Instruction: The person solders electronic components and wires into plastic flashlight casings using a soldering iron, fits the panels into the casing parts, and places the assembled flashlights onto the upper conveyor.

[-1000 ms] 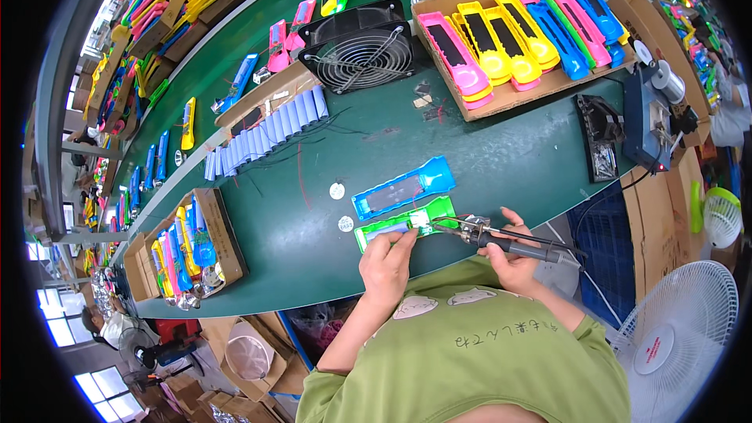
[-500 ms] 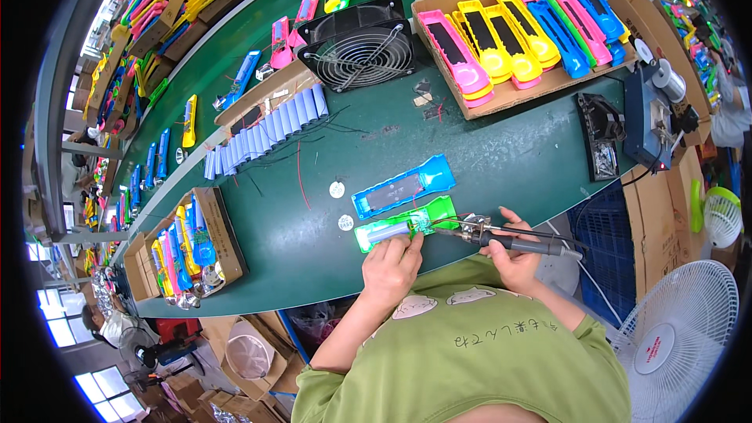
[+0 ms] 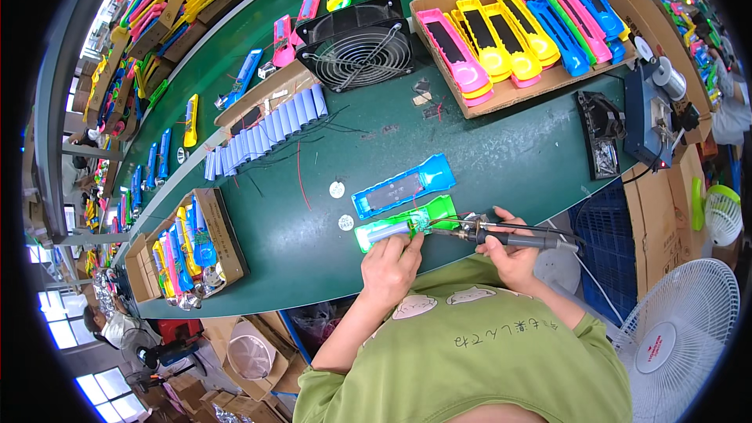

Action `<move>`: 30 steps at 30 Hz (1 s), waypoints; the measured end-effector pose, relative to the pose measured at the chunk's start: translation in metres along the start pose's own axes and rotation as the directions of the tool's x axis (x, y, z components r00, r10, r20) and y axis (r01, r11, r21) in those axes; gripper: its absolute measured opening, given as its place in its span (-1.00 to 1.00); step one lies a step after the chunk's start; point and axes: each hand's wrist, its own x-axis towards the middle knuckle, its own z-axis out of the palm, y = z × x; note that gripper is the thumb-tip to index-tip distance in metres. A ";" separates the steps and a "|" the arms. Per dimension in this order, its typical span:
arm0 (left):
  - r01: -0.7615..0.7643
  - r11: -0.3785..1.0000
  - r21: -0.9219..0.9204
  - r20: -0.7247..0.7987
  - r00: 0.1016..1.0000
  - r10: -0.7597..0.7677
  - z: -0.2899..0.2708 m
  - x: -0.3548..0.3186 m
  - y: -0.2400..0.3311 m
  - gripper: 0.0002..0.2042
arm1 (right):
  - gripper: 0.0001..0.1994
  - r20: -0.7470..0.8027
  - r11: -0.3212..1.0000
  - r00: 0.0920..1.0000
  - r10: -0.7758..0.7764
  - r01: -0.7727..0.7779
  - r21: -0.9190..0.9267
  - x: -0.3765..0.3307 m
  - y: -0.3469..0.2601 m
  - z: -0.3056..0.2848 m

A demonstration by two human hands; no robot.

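At the lower left of the frame an open cardboard box (image 3: 223, 239) sits on the green matte table (image 3: 501, 157), packed with glossy plastic torch shells in yellow, blue and pink, too jumbled to count. Right of it, toward the upper middle, a row of pale blue cylindrical cells (image 3: 266, 131) lies side by side against a flat carton; the row is too tightly packed for a sure count. Two small white round discs (image 3: 337, 189) rest on the table below them, well apart from each other. Just beside these lie two long torch housings — a blue housing (image 3: 403, 186) with a dark rectangular panel, and below it a translucent green housing (image 3: 405, 224), near the lower middle of the frame. The left hand (image 3: 389, 265) curls its fingers closed against the green housing's near edge, pinning it to the table. The right hand (image 3: 511, 249) is wrapped shut around the dark handle of one soldering iron (image 3: 501, 236), whose metal tip meets the green housing's middle. Above, one square black fan (image 3: 358, 43) with a wire grille stands tilted — and at the upper right a shallow cardboard tray (image 3: 548, 82) holds overlapping pink, yellow and blue housings.
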 end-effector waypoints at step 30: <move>0.386 0.911 -0.144 0.083 0.922 -0.377 0.026 0.057 -0.017 -0.97 | -0.75 0.442 0.637 0.735 -0.514 0.672 -0.378 0.098 -0.037 -0.008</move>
